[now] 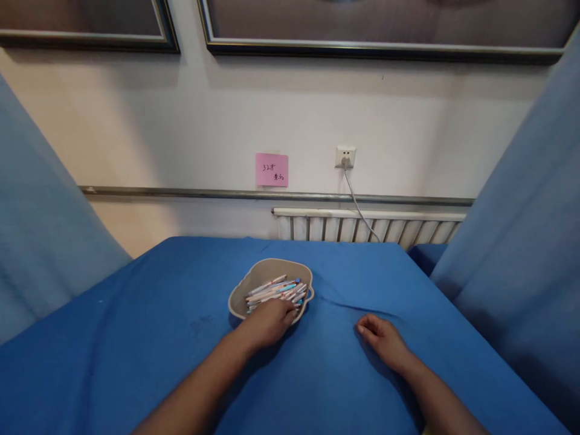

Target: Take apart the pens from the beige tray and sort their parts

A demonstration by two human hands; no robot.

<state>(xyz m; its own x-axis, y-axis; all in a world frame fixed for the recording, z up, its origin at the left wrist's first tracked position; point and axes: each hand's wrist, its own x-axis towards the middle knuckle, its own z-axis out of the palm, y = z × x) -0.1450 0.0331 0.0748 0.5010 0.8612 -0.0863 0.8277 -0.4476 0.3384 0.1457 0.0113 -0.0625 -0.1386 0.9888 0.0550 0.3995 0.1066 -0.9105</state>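
Note:
A beige-grey basket (pixel 242 294) with a small handle stands on the blue-covered table (pixel 335 380). Several pens (pixel 276 289), white with some blue parts, lie in it in a loose pile. Over the basket's near right edge is my left hand (pixel 270 320), its fingers curled down at the pens; their tips and anything between them are hidden. To the right of the basket, my right hand (pixel 383 339) rests on the cloth with its fingers curled together and nothing visible in them.
Blue curtains (pixel 40 217) hang on both sides. Behind the table are a white radiator (pixel 371 214), a metal rail (pixel 203 194), and a socket (pixel 345 157) with a plugged-in cable. A pink note (pixel 272 170) is on the wall below framed pictures.

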